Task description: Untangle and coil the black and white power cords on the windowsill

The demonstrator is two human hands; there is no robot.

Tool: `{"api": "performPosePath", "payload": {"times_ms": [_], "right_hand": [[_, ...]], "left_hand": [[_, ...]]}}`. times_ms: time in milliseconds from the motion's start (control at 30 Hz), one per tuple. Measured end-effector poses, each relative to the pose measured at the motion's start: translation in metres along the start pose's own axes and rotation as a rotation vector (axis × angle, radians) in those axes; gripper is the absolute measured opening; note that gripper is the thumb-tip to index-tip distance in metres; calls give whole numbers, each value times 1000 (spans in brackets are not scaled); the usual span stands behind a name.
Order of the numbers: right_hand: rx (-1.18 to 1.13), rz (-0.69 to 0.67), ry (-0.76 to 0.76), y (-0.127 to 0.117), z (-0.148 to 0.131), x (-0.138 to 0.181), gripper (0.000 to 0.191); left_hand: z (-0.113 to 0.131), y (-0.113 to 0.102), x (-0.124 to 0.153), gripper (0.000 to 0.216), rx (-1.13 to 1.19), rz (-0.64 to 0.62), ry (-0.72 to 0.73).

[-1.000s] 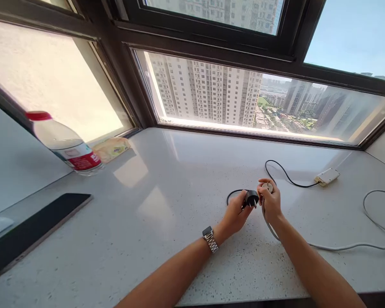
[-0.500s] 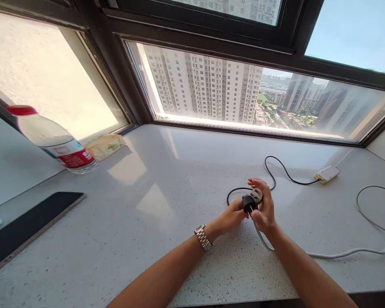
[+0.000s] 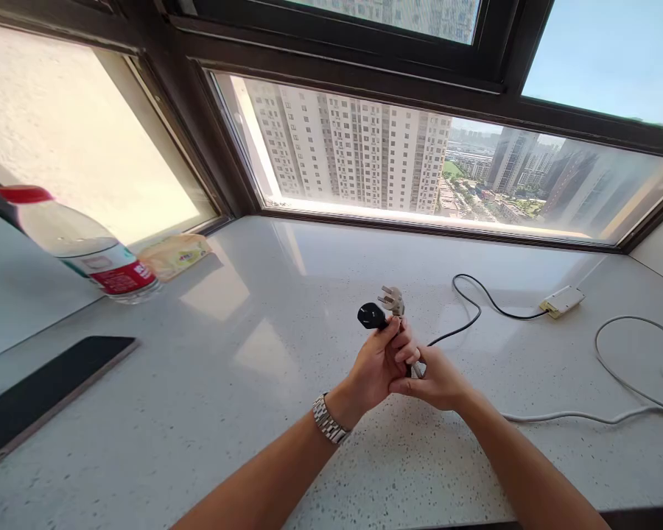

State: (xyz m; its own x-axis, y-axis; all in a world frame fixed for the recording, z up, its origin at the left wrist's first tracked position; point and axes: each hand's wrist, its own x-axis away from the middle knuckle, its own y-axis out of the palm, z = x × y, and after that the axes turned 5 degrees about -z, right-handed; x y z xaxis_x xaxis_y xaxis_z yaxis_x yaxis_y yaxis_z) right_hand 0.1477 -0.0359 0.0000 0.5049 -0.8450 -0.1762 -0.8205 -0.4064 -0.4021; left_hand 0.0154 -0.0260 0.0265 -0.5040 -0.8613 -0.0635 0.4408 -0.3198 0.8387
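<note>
Both hands are closed here, left hand pinching the black plug and grey plug side by side above the worktop, right hand gripping their cords just below, so I'd keep the heads level and cords untwisted.

Black plug and beige-grey plug sticking up just above the left hand grip, side by side. Black cord runs right of the grip to a cream-white box. White-grey cable loops further right, past the right hand. Silver metal watch band just below the grip. Countertop under the hands: white with fine dark speckle. Far left of the grip: clear bottle with red cap, red-and-white label; yellow packet beside it; black slab. Window frame dark brown.
</note>
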Motion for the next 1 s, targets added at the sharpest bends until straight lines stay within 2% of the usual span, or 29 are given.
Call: {"api": "performPosePath", "payload": {"times_ms": [67,133,233,300,367,433,500,600,700,833,900,1000], "right_hand": [[12,-44,10,3,-7,1,30],[94,-143,56,4,-11,4,23],[360,-197,148,-3,-7,14,28],[532,-153,215,-14,4,28,34],[660,-88,278,-30,20,48,38],[781,11,306,-51,38,71,40],[882,97,334,-76,55,94,39],[1003,139,332,-118,76,118,42],[1090,161,326,-160,92,131,47],[1188,352,456,-217,113,152,55],[1199,442,530,-243,125,165,51],[1225,430,656,-268,134,177,39]], "left_hand": [[9,7,4,24,74,7,12],[27,14,6,23,91,37,58],[73,20,7,29,9,147,215],[112,16,6,36,-113,263,404],[150,6,8,40,-230,433,588],[181,-8,12,39,-332,596,687],[199,-22,19,40,-406,745,771],[205,-34,30,40,-461,870,773],[201,-36,36,40,-522,851,762],[208,-33,47,41,-585,900,848],[215,-34,57,42,-584,958,893],[217,-38,70,40,-545,967,887]]}}
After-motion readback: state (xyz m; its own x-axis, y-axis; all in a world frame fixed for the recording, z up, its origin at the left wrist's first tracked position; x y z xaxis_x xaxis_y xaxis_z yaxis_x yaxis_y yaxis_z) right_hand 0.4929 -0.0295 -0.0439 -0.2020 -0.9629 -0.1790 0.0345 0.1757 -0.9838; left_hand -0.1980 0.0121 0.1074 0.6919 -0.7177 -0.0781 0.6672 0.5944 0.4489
